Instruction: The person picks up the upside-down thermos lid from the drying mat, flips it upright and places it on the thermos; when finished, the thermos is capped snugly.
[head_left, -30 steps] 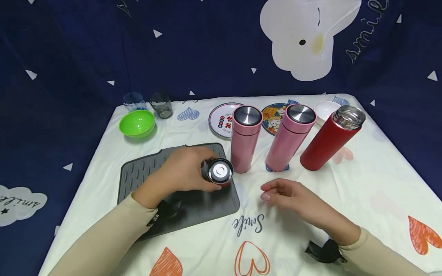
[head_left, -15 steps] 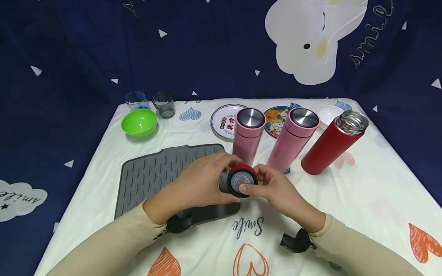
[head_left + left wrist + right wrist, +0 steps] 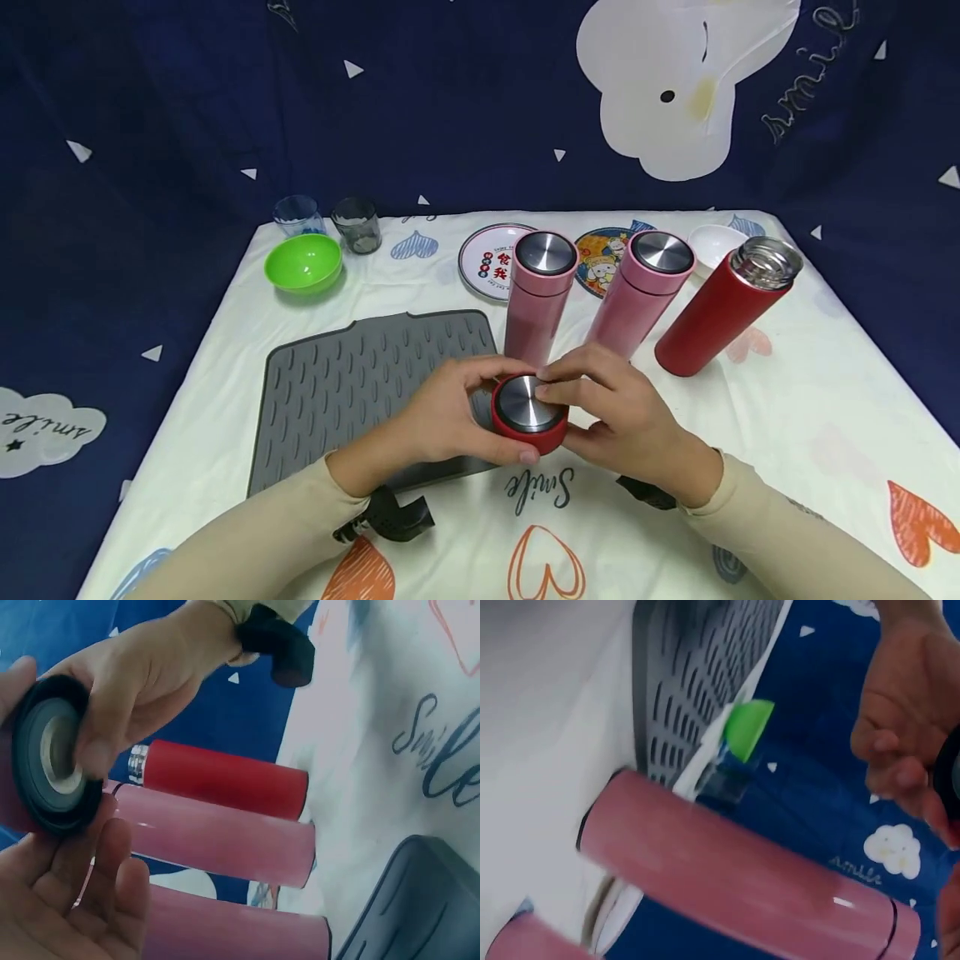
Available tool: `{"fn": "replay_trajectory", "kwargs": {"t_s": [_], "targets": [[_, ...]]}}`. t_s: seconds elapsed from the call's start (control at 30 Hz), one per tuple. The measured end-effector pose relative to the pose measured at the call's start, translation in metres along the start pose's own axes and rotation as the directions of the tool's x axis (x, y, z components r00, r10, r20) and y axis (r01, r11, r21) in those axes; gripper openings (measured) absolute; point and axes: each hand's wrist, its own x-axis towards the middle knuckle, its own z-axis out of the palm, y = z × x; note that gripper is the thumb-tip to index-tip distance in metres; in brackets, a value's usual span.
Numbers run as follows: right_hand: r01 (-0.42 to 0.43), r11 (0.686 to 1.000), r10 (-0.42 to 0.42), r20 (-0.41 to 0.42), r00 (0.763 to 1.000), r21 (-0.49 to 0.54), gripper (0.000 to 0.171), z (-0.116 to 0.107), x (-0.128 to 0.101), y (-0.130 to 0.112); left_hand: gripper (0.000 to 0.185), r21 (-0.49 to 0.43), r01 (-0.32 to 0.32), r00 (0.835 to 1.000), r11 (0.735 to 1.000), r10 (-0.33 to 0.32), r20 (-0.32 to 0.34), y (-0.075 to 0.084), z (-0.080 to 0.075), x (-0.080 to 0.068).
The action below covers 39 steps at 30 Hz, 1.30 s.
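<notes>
- both hands up: left hand (image 3: 442,421) and right hand (image 3: 622,412) curl fingers round the red lid (image 3: 528,414), steel top up
- open red flask (image 3: 720,308) stands well apart

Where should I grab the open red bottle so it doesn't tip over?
Grip the red bottle around the middle of its round body, coming from its right side. It stands upright with no lid, and the pink bottle crowds its left.
</notes>
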Motion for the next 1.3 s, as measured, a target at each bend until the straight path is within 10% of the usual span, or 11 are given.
{"fn": "replay_trajectory", "kwargs": {"t_s": [0.13, 0.23, 0.3, 0.43, 0.5, 0.53, 0.63, 0.93, 1.3], "targets": [[-0.108, 0.991, 0.098, -0.115, 0.989, -0.083, 0.059, -0.012, -0.012, 0.0, 0.063, 0.068, -0.016, 1.0, 0.998, 0.018, -0.022, -0.001, -0.006, 0.001], [-0.335, 0.918, 0.234, -0.394, 0.889, -0.211, 0.089, -0.024, -0.031, 0.007, 0.063, 0.084, -0.026, 0.998, 0.996, 0.031, -0.06, -0.002, -0.014, -0.001], [-0.582, 0.793, 0.407, -0.554, 0.726, -0.179, 0.097, -0.034, -0.049, 0.014, 0.061, 0.088, -0.03, 0.996, 0.996, 0.037, -0.08, -0.002, -0.019, -0.002], [-0.933, 0.336, 0.855, -0.458, 0.243, 0.132, 0.115, -0.05, -0.078, 0.041, 0.061, 0.118, -0.014, 0.99, 0.993, 0.03, -0.134, -0.004, -0.03, -0.011], [-0.962, 0.161, 0.951, -0.295, 0.091, 0.221, 0.111, -0.056, -0.089, 0.06, 0.061, 0.135, -0.002, 0.988, 0.991, 0.023, -0.153, -0.004, -0.034, -0.013], [-0.96, 0.119, 0.974, -0.216, 0.064, 0.253, 0.107, -0.058, -0.093, 0.069, 0.061, 0.142, 0.006, 0.987, 0.99, 0.018, -0.161, -0.005, -0.036, -0.014], [-0.958, 0.129, 0.99, -0.086, 0.11, 0.255, 0.091, -0.064, -0.106, 0.089, 0.06, 0.162, 0.033, 0.984, 0.986, -0.004, -0.177, -0.006, -0.039, -0.015], [-0.989, 0.109, 0.993, 0.026, 0.112, 0.096, 0.074, -0.074, -0.117, 0.076, 0.057, 0.152, 0.048, 0.985, 0.987, -0.021, -0.173, -0.01, -0.048, -0.015], [-0.929, 0.363, 0.92, 0.129, 0.369, 0.072, 0.057, -0.017, -0.099, 0.001, 0.058, 0.005, -0.06, 0.973, 0.998, 0.06, -0.225, 0.013, -0.03, 0.012]]}}
